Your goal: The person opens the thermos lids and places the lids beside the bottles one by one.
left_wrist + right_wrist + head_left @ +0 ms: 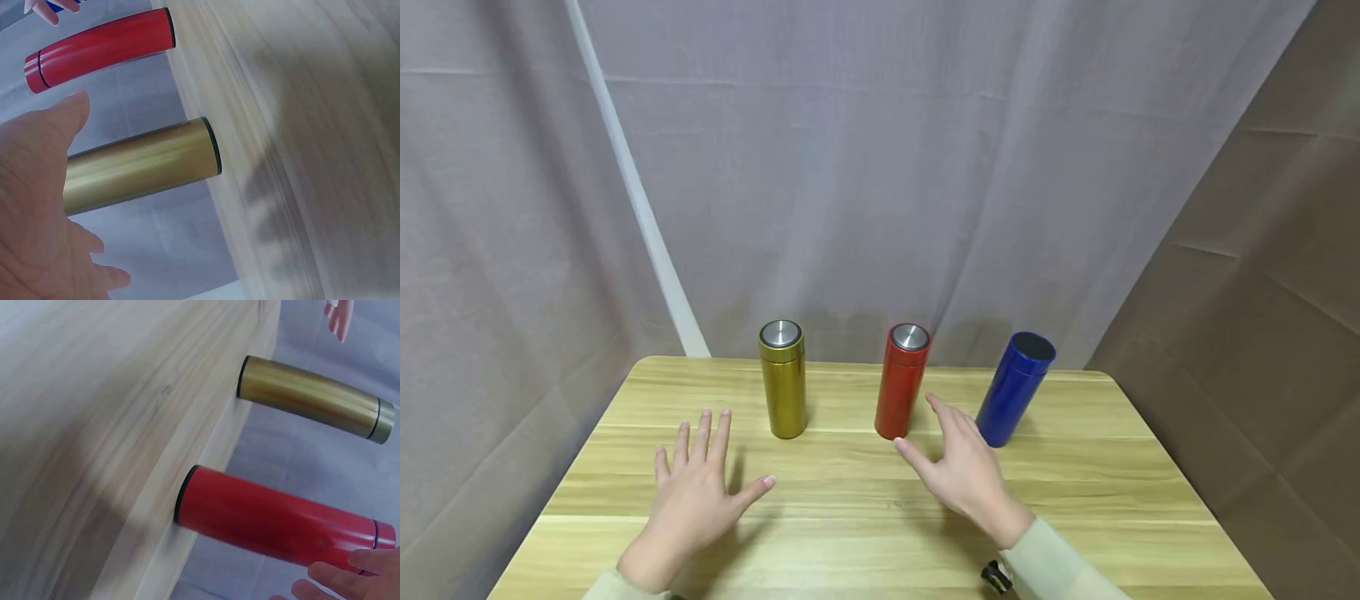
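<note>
Three thermos flasks stand upright in a row along the table's back. The gold flask (786, 387) is on the left, the red flask (901, 387) in the middle, the blue flask (1011, 396) on the right. My left hand (695, 497) hovers above the table, fingers spread, in front and to the left of the gold flask. With thumb and fingers apart, my right hand (961, 468) reaches toward the red flask from its right and front. In the right wrist view its fingertips (328, 573) overlap the red flask's lid end; I cannot tell whether they touch. Neither hand holds anything.
The wooden table (850, 542) has rounded back corners. A grey curtain (850, 183) hangs behind it, and a brownish cloth (1262, 292) hangs on the right. A black clasp (996, 576) shows beside the right sleeve (1060, 562).
</note>
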`<state>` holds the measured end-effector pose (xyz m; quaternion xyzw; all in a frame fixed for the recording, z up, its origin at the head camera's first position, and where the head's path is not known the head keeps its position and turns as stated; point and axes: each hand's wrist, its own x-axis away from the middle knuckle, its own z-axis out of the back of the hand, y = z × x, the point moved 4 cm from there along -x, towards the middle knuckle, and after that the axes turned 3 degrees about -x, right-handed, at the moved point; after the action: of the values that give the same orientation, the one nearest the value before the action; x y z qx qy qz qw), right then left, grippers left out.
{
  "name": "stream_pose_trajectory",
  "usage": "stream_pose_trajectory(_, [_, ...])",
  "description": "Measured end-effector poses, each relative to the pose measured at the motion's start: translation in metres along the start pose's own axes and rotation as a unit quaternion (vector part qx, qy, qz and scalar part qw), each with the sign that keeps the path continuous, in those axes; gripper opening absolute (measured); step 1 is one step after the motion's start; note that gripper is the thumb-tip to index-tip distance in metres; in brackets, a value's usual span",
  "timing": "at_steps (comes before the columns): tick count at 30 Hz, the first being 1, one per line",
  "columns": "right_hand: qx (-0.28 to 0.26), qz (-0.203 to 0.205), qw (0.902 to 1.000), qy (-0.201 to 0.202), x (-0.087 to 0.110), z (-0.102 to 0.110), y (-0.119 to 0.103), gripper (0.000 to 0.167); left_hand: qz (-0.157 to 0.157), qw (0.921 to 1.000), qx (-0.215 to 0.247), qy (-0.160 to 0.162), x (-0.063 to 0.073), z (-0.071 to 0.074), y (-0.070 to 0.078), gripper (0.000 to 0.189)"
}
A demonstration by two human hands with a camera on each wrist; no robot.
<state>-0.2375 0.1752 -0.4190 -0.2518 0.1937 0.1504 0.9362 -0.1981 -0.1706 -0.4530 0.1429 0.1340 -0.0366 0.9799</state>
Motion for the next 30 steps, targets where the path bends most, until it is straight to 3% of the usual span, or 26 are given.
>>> stream_pose_trajectory(5, [-0.055,-0.016,0.9983,0.015,-0.004,0.0,-0.008,0.079,0.0,0.9998,0.018,0.004,-0.003,-0.001,0.001,0.114])
stream_pose_trajectory(13, [-0.147,0.006,0.9889,0.021,-0.017,-0.005,-0.027,0.069,-0.01,0.9978,0.061,0.024,-0.014,-0.005,0.004,0.119])
stream_pose_trajectory(21, [-0.169,0.01,0.9855,-0.001,-0.035,-0.01,-0.052,0.067,-0.015,0.9926,0.113,0.042,-0.03,-0.006,0.009,0.121])
stream_pose_trajectory(30, [-0.175,0.031,0.984,-0.009,-0.058,-0.02,-0.077,0.069,-0.019,0.9798,0.184,0.077,-0.044,-0.008,0.017,0.117])
